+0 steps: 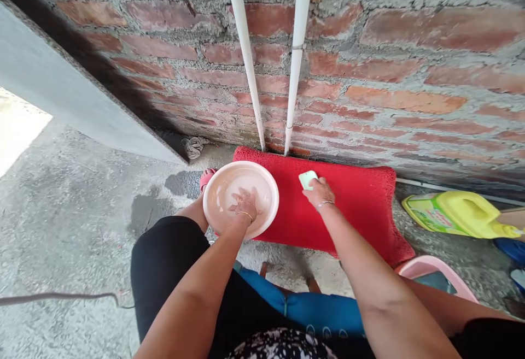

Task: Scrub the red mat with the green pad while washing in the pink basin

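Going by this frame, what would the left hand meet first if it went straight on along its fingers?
The left hand would probably meet the far inner wall of the pale basin first; depth is unclear, so the basin's bottom might come sooner.

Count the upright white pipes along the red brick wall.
2: a left round white pipe and a right round white pipe, both coming down behind the red fabric mat.
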Demonstrator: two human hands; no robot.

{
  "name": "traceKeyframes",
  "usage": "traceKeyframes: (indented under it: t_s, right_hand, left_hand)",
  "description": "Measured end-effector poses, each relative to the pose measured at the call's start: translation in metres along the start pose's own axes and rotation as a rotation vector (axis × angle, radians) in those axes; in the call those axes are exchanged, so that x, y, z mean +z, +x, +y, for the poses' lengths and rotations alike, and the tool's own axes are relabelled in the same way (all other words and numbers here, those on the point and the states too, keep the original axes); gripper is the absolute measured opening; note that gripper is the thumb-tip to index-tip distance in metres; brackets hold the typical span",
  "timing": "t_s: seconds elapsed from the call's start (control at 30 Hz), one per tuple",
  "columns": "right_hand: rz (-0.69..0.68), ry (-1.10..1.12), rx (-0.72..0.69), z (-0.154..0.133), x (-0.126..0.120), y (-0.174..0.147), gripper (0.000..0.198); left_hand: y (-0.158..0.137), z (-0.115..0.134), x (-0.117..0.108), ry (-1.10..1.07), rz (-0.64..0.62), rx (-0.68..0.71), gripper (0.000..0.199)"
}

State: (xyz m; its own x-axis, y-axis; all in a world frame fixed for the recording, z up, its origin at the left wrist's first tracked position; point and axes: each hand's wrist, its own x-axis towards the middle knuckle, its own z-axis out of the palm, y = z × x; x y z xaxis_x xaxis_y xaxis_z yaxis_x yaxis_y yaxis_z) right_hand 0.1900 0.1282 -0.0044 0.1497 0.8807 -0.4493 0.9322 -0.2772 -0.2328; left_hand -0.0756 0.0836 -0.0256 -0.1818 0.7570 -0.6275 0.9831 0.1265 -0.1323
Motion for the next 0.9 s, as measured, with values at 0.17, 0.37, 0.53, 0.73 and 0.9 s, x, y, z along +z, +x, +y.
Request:
traceKeyframes:
  t_s: [0.17, 0.37, 0.53, 0.73, 0.9]
  right_hand:
    - [0.107, -0.026, 0.312, 0.149, -0.027, -0.035, 0.038]
    - [0.162, -0.044, 0.607, 0.215, -0.051, -0.05, 0.043]
    - [0.206, 0.083, 0.203, 0.066, -0.035, -0.005, 0.04]
    - [0.052, 0.064, -0.175, -0.105, 0.001, 0.04, 0.03]
    - [0.042, 0.015, -0.155, -0.07, -0.003, 0.058, 0.034]
  left_hand:
    - [-0.005, 0.002, -0.004, 0.045, 0.045, 0.02, 0.1]
    - [-0.01, 0.001, -0.008, 0.013, 0.086, 0.04, 0.097]
    - [-0.01, 0.0, -0.009, 0.004, 0.045, 0.023, 0.097]
    - [-0.007, -0.001, -0.007, 0.007, 0.019, -0.001, 0.098]
    - [-0.005, -0.001, -0.006, 0.015, 0.003, -0.01, 0.096]
